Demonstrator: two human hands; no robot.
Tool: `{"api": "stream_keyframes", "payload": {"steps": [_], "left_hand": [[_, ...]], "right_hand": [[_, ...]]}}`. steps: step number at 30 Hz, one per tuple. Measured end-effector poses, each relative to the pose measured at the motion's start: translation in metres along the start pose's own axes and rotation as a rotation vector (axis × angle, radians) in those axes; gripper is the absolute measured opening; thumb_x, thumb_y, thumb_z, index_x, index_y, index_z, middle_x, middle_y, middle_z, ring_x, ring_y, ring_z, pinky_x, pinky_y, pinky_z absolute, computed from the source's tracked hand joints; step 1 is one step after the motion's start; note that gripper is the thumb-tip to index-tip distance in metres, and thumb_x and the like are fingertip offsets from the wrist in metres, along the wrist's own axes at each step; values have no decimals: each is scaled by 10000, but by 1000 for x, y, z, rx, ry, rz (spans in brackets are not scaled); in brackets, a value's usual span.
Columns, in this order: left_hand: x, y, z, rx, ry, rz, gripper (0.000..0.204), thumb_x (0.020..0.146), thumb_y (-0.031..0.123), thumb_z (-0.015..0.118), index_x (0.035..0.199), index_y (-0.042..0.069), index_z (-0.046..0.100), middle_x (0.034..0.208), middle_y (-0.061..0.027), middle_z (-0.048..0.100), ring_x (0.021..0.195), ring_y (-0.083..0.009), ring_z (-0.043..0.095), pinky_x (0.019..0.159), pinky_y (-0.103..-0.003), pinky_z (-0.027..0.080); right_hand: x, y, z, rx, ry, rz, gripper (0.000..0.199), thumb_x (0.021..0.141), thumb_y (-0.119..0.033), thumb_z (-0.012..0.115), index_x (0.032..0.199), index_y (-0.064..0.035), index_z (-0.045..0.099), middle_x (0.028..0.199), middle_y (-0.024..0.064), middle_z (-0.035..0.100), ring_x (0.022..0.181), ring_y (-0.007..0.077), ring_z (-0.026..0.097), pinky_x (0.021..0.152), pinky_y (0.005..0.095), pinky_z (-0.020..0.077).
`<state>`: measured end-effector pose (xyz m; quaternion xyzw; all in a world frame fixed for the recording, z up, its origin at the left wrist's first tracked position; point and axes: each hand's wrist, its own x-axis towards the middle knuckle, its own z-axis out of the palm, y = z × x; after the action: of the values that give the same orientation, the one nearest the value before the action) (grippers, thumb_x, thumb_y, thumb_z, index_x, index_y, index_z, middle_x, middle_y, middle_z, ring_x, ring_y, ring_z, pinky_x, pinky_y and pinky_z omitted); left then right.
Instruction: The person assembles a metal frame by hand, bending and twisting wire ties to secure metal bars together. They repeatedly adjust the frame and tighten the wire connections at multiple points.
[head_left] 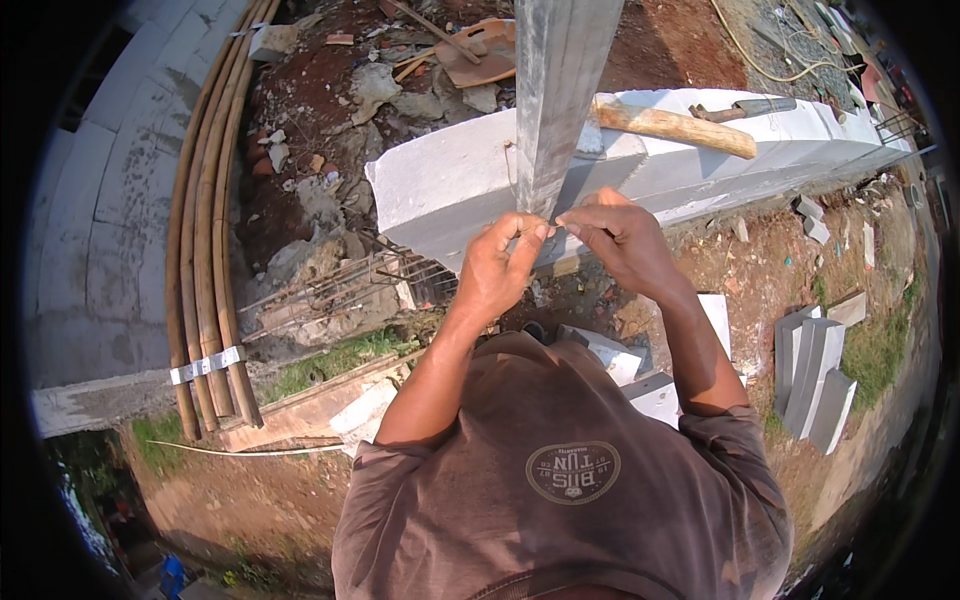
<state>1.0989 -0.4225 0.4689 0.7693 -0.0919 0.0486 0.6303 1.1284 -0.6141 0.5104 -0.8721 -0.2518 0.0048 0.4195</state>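
Note:
My left hand [503, 252] and my right hand [622, 240] meet in front of a tall grey post [555, 95]. Thumb and forefinger are pinched together on each hand, and the fingertips almost touch. Something thin and tiny seems to be between them, too small to name. A thin wire or string [512, 165] hangs along the post's left side, just above my left hand. Behind the hands runs a wall of pale blocks [440, 185]. On its top, right of the post, lies a tool with a thick wooden handle [680, 128], its head hidden.
Farther along the wall top rests a hammer [722, 112] beside a dark-handled tool [765, 105]. Bundled bamboo poles [205, 230] lean at the left. Rebar [340, 290] juts out below the wall's left end. Loose blocks [815, 375] stand on the ground at right. Rubble [375, 90] lies beyond.

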Motion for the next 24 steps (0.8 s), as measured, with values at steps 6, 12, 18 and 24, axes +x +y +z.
{"api": "stream_keyframes", "payload": {"steps": [6, 12, 18, 24], "left_hand": [[3, -5, -2, -88, -30, -31, 145, 937, 144, 571, 926, 17, 642, 877, -38, 665, 823, -91, 568, 768, -268, 462], [2, -1, -5, -83, -28, -97, 115, 926, 132, 585, 910, 25, 624, 793, 22, 580, 738, -42, 466, 673, -225, 413], [4, -14, -5, -158, -41, -25, 74, 933, 84, 546, 884, 31, 560, 808, 21, 560, 751, -44, 462, 669, -227, 410], [6, -13, -7, -256, -54, -39, 72, 936, 66, 533, 878, 28, 552, 818, 15, 567, 773, -46, 482, 693, -228, 422]], "right_hand": [[0, -14, 1, -195, -55, -44, 190, 845, -66, 585, 1029, -62, 629, 851, 138, 577, 773, 343, 587, 671, 413, 460], [0, -26, 2, -125, -22, -33, 116, 824, -143, 622, 909, -65, 606, 797, 121, 530, 756, 346, 581, 624, 434, 455], [5, -19, 21, -120, 128, -177, 191, 854, -223, 641, 814, -45, 583, 724, 116, 503, 646, 325, 559, 555, 419, 424], [7, -24, 22, -143, 102, -171, 235, 865, -210, 623, 732, -38, 536, 683, 115, 479, 598, 322, 531, 527, 422, 404]]}}
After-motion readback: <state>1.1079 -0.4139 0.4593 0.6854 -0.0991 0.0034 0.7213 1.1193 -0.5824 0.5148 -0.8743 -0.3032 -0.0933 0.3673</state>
